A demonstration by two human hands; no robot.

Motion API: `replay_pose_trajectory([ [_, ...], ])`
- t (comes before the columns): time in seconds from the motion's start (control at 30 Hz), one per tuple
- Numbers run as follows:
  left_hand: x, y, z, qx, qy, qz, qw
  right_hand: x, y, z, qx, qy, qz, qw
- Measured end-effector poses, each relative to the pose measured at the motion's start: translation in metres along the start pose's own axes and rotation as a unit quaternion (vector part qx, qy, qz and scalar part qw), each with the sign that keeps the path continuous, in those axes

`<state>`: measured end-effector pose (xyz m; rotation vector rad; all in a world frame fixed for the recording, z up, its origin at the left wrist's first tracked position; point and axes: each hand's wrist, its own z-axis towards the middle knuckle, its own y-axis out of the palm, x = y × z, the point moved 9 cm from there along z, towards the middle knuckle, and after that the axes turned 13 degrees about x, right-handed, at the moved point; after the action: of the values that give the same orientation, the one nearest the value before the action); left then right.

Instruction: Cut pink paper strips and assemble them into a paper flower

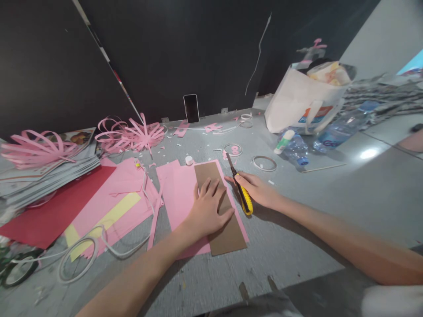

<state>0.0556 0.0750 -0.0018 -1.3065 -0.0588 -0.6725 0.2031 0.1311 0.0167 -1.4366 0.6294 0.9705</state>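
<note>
**HEAD VIEW: WORK POS. & HAND STATUS**

L hand [208, 209]: palm down, fingers spread flat on brown board strip [228, 235]; nothing grasped. Strip lies lengthwise on R part of pink paper sheet [178, 189], w/ narrow pink margin showing along strip's R edge. Sheet rests on gray surface [205, 286].

R hand [256, 187]: grasping yellow-and-black utility knife [244, 196], just beside sheet's R edge; blade exposed, pointing away from person.

Adj. items: white cap [189, 160] near sheet's far edge; wire ring [264, 164] beyond R hand; glue stick [284, 141] farther R, nr. bottles [297, 149]. Smartphone [191, 108] upright against dark wall [165, 57].
</note>
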Motion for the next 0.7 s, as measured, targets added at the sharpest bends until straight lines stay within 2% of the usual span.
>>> replay_pose_trajectory([
  [0.7, 0.0016, -0.0028, -0.0002, 0.009, 0.008, -0.002, 1.000, 0.0036, 0.0015, 0.0003, -0.007, -0.001, 0.019, 1.000],
])
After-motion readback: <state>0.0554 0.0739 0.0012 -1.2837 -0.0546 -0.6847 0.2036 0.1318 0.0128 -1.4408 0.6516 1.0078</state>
